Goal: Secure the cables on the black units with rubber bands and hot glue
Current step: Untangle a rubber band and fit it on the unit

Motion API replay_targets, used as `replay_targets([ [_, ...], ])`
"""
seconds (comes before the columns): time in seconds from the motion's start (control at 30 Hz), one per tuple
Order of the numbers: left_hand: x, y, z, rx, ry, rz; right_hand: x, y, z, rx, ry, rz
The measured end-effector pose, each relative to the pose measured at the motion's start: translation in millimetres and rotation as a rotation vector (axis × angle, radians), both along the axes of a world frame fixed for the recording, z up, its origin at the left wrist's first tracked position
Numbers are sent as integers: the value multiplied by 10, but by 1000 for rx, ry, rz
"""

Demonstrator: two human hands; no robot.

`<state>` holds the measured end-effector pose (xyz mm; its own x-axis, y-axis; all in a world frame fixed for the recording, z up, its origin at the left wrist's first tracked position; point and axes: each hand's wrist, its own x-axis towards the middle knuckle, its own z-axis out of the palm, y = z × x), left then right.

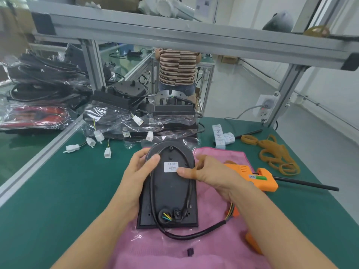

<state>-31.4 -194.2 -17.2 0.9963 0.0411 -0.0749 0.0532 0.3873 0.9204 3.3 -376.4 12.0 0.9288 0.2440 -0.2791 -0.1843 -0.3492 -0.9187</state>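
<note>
Black unit (169, 191): matt plastic. Glue gun (258, 178): glossy orange plastic. Pink cloth (194, 249): mesh weave.

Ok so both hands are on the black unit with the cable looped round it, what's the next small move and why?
Probably stretch the rubber band on the right hand over the unit: the left hand already pins the cable against it, and nothing binds the loop yet.
</note>
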Motion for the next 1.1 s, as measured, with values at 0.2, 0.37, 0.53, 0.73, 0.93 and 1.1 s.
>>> replay_targets([
  [0.2,40,44,-48,44,-108,6,-39,-188,167,104,-33,122],
  [0.37,63,-14,46,123,-244,-80,25,-157,275,175,-20,228],
  [0.53,18,-68,111,207,-301,42,32,-106,235,188,-190,183],
  [0.73,-60,-254,588,932,-640,366,-82,-7,304,89,-446,197],
  [0.93,98,-545,965,1725,-627,151,-182,2,349,13,-526,169],
  [1.1,163,-581,1247,1801,-604,137,-224,3,313,66,-489,127],
])
